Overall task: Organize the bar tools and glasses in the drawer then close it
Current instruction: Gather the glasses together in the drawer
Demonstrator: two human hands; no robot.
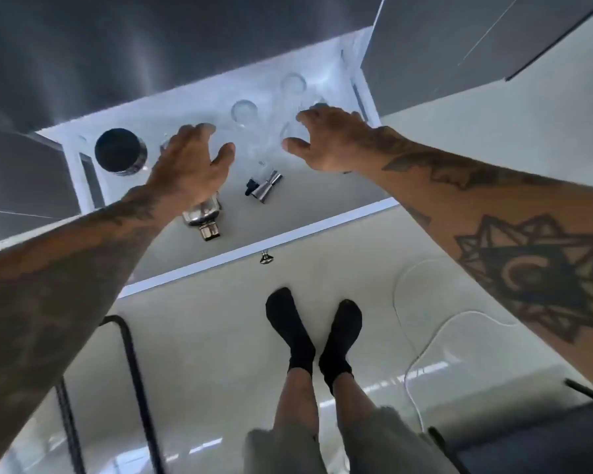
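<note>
The white drawer (322, 222) stands pulled out below me. A dark metal tin (119, 150) stands upright at its left end. Clear glasses stand along the back, one (243, 109) in the middle and another (293, 82) farther right. A steel jigger (271, 184) with a black pourer (251, 186) lies in the middle front. A shiny shaker top (206, 220) lies partly under my left wrist. My left hand (192, 162) hovers with fingers spread over a faint clear glass. My right hand (326, 140) curves, fingers apart, over other clear glasses; contact is unclear.
A small metal knob (266, 257) sticks out of the drawer front. Grey cabinet fronts (459, 35) rise on the right and a dark metal surface behind. My socked feet (314, 340) stand on the pale floor, with a black tube frame (134, 371) at left and a white cable (411, 367) at right.
</note>
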